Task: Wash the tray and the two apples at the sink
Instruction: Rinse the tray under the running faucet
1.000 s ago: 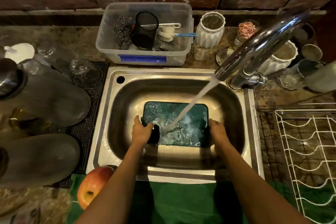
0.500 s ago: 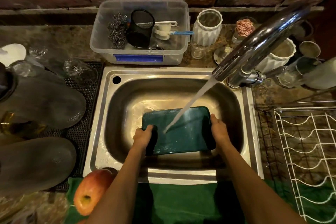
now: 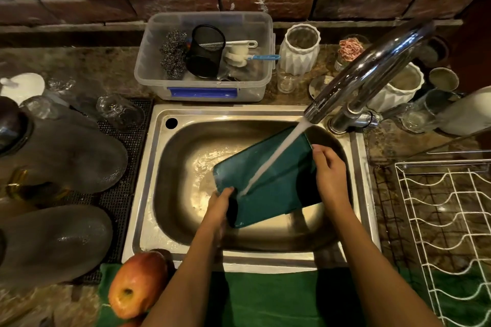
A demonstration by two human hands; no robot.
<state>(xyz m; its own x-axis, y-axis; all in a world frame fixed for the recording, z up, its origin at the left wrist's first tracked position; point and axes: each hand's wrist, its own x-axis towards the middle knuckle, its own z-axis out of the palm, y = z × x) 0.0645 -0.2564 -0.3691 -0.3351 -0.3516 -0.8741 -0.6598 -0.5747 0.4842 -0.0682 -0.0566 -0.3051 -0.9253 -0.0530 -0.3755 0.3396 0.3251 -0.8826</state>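
A dark green rectangular tray (image 3: 276,183) is held tilted inside the steel sink (image 3: 159,194), its right end raised toward the tap (image 3: 372,71). Running water strikes its surface. My left hand (image 3: 220,207) grips the tray's lower left corner. My right hand (image 3: 329,170) grips its upper right edge. A red and yellow apple (image 3: 135,284) lies on a green cloth (image 3: 265,297) at the sink's front left corner. A sliver of a second apple (image 3: 130,323) peeks out below it, mostly hidden by my left arm.
A clear plastic tub (image 3: 204,87) with scrubbers and brushes stands behind the sink. White ribbed jars (image 3: 300,48) and glasses crowd the back right. A white wire drying rack (image 3: 446,233) is at the right. Upturned glassware (image 3: 61,156) lies on a black mat at the left.
The tray lay flat in the sink, its inside facing up under the water. Both hands turned it over and have tipped its right end up toward the tap.
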